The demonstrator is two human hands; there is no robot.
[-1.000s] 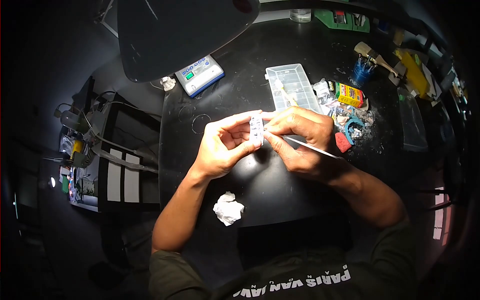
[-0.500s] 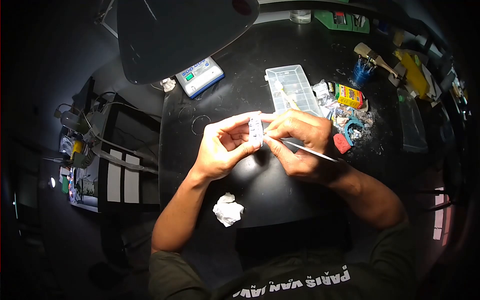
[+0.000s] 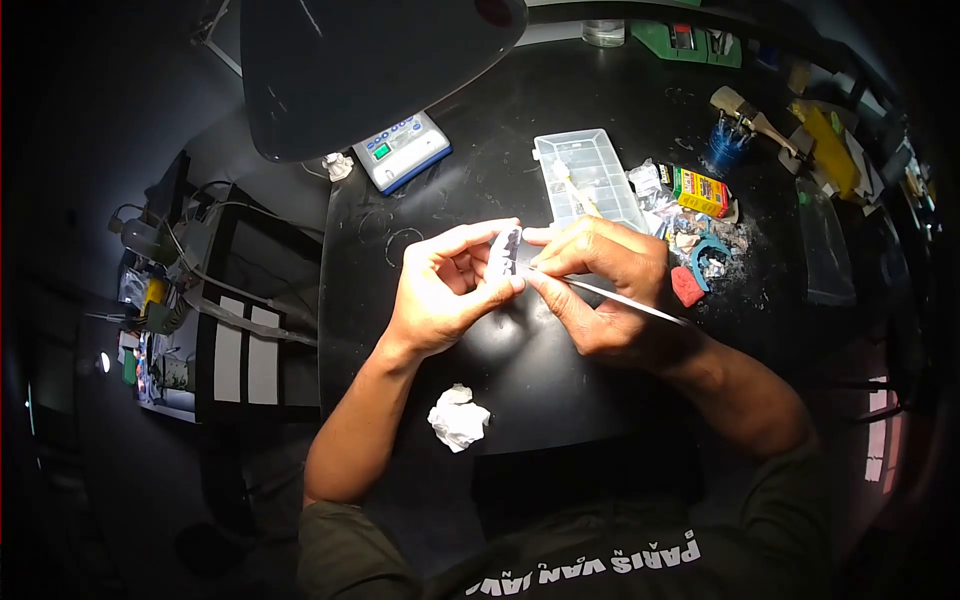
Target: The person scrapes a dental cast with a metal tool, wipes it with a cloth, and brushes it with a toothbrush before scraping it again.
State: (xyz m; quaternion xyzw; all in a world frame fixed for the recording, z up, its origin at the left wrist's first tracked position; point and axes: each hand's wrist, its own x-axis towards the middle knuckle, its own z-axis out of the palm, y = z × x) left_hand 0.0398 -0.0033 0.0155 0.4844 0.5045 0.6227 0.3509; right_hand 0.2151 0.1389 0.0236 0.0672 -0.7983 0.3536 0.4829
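Between the thumb and fingers of my left hand (image 3: 432, 292) is a small white dental piece (image 3: 505, 253) with a row of tooth-like bumps, held upright over the table's front half. Its inner side looks dark now. My right hand (image 3: 608, 285) pinches a slim white-handled tool (image 3: 640, 307) like a pen. The tool's tip points at the piece's right side, with my fingertips close by; its tip is too small to make out. Below my left hand lies a crumpled white tissue (image 3: 459, 420) on the black table (image 3: 570, 400).
A lamp head (image 3: 375, 70) overhangs the back left, partly over a white-blue control unit (image 3: 408, 152). Behind my right hand sits a clear compartment box (image 3: 590, 175). To its right are a yellow-red box (image 3: 701, 192), debris, a blue arch-shaped tray (image 3: 710, 255) and a red lump (image 3: 687, 287).
The dental piece has turned in my left hand, so its dark inner side shows more. The tool's handle has shifted slightly to the right.
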